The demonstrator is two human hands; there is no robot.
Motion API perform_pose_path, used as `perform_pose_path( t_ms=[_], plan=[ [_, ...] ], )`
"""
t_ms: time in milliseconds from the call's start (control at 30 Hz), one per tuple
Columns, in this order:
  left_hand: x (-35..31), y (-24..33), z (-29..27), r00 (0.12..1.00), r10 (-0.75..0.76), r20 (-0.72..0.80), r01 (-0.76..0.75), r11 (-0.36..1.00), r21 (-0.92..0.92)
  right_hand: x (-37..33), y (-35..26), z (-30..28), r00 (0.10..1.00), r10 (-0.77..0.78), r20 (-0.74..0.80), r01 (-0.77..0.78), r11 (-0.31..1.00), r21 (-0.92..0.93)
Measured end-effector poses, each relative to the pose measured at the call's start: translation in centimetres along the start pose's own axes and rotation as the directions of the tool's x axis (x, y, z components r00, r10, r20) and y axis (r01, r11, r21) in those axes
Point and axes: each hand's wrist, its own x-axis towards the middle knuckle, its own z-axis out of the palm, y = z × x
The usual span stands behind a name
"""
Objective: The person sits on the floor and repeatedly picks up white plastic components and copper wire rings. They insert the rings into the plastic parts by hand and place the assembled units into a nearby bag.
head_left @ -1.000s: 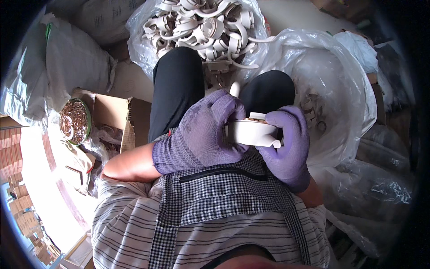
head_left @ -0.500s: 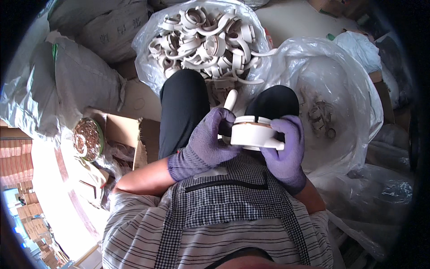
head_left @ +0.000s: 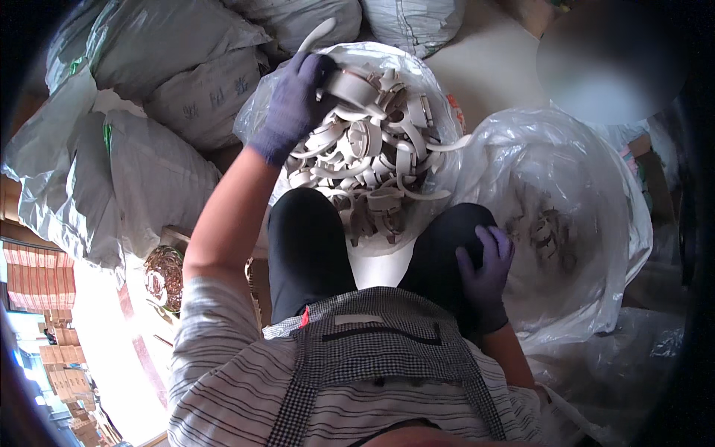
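In purple gloves, both my hands are in view. My left hand (head_left: 298, 100) reaches far forward, gripping a cream plastic ring with a curved handle (head_left: 351, 88); the handle's tip sticks up past my fingers. Directly beneath and beside it, a clear plastic bag (head_left: 249, 112) is heaped with similar cream ringed handle pieces (head_left: 365, 138). By my right knee is my right hand (head_left: 488, 264), holding nothing, fingers apart.
To the right stands an open clear bag (head_left: 596, 290) with a few loose ring parts (head_left: 547, 231) low inside. Stuffed grey-white sacks (head_left: 160, 175) pile up at left and behind. A round container of coppery pieces (head_left: 164, 277) sits left of my legs.
My left hand has carried the cream ringed handle piece from my lap forward over the heaped bag. My right hand has let go of it and moved to my right knee.
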Motion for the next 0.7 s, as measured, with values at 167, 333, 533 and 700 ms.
perform_pose_path(
  t_ms=[167, 333, 533, 700],
  plan=[
    [1.5, -12.0, 7.9, 0.987, -0.015, 0.157, -0.006, 0.991, 0.135, 1.6, -0.5, 1.1, 0.998, -0.041, -0.051, 0.048, 0.988, 0.147],
    [-3.9, -8.8, 7.7, 0.996, -0.069, 0.06, 0.057, 0.982, 0.182, -1.5, 3.3, 1.8, 0.995, -0.094, 0.014, 0.094, 0.995, 0.038],
    [-20.1, 4.8, -1.7, 0.971, -0.227, -0.077, 0.216, 0.967, -0.136, -5.2, 13.7, 1.6, 0.992, 0.085, -0.094, -0.084, 0.996, 0.007],
    [-36.7, 10.4, -7.5, 0.646, -0.759, -0.078, 0.743, 0.649, -0.165, 5.2, 0.0, -1.0, 0.989, -0.11, 0.094, 0.108, 0.994, 0.031]
  ],
)
